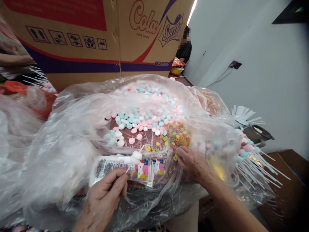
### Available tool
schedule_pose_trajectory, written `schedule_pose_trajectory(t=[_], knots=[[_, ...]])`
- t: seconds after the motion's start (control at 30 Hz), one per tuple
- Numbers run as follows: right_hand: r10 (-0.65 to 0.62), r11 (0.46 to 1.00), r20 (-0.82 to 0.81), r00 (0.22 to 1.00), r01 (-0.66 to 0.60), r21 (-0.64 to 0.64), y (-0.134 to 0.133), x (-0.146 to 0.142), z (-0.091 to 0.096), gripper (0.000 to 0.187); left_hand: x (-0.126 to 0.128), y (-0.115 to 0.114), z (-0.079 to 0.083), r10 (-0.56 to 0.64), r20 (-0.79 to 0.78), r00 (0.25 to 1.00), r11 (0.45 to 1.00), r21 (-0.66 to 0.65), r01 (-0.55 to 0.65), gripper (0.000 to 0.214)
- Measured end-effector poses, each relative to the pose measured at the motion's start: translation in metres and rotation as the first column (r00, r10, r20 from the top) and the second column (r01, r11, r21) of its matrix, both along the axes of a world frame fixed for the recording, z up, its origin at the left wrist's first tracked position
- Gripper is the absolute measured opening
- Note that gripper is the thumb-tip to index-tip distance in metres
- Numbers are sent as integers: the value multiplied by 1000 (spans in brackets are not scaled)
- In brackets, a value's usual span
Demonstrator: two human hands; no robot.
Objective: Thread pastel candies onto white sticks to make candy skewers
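My left hand (108, 190) pinches a thin white stick between thumb and forefinger. White round candies (136, 156) are threaded on that stick, and its tip sticks out above them. Beneath them lie printed plastic wrappers (113, 163) with a colourful pattern at their right end. My right hand (189, 161) has its fingers closed at the near edge of a pile of small yellow, green and orange ring candies (177, 137); what is between the fingertips is hidden. Pink, blue and white round candies (135, 122) are spread behind, partly under clear plastic.
Crumpled clear plastic bags (60, 161) surround the candies. A large cardboard box (91, 54) stands behind. At the right are bundled candy sticks (253, 158), more white sticks (246, 116) and a grey pot (258, 133). Other people are partly visible beyond the box.
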State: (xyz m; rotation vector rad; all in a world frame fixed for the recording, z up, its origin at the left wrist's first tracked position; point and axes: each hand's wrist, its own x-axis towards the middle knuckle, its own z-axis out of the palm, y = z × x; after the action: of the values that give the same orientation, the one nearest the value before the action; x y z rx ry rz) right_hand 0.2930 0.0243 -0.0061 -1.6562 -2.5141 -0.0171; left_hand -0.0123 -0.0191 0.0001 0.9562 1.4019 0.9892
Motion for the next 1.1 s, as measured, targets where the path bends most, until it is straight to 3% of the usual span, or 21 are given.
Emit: schedule_pose_trajectory(t=[0.13, 0.27, 0.57, 0.77, 0.87, 0.93, 1.0, 1.07, 1.1], knots=[[74, 992, 50, 996, -79, 101, -1, 5, -4, 16, 5, -2, 3, 48, 4, 999, 999, 11, -48, 28], [172, 967, -27, 985, -164, 197, -2, 6, -2, 17, 7, -3, 7, 26, 16, 1000, 1000, -6, -26, 30], [302, 939, 11, 953, -299, 167, -7, -1, -4, 23, 8, -4, -1, -40, 10, 999, 998, 52, 39, 22], [150, 983, -50, 987, -144, 116, -6, 0, -12, 21, 6, -2, -4, -139, -37, 990, 986, 82, 142, 21], [60, 996, -252, 966, -40, 85, -1, -9, -5, 18, 5, -1, -6, -171, -102, 980, 970, 156, 186, 22], [-63, 998, -549, 833, 58, -26, 1, -22, 5, 12, 6, -1, -6, -183, -162, 970, 960, 184, 212, 22], [-206, 978, -817, 539, 76, -197, 3, -38, 14, 4, 8, -2, -4, -205, -222, 953, 951, 184, 247, 24], [-304, 951, -930, 208, 7, -310, 4, -54, 21, 14, 11, -2, -1, -233, -261, 937, 943, 177, 283, 26], [-333, 941, -939, 82, -34, -336, 5, -61, 23, 18, 12, -1, 1, -249, -276, 929, 937, 173, 302, 27]])
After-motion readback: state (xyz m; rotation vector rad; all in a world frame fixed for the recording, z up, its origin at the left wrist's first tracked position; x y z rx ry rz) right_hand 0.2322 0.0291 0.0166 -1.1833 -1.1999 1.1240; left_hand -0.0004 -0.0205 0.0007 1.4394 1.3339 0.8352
